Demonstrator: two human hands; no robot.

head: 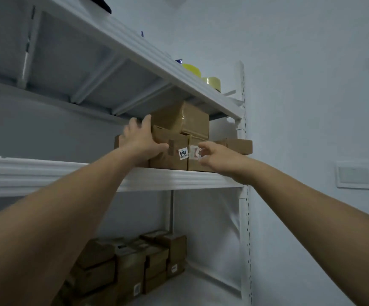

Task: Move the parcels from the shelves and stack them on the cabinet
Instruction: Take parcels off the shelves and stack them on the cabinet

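Brown cardboard parcels sit at the right end of the middle white shelf (179, 177). The front parcel (174, 157) bears a white label reading 6107. My left hand (141, 141) grips its left top corner, thumb on the front face. A taped parcel (183, 119) lies stacked on top of it, just under the upper shelf. To the right stands another parcel (193, 163) with a white sticker. My right hand (212, 155) reaches in front of this one with fingers loosely spread, and I cannot tell whether it touches. A smaller parcel (239, 146) sits farthest right.
Several more brown parcels (135, 266) are piled on the bottom shelf. Yellow tape rolls (192, 68) stand on the top shelf. The perforated white upright (244, 217) bounds the shelving on the right; a wall with a white switch plate (353, 175) lies beyond.
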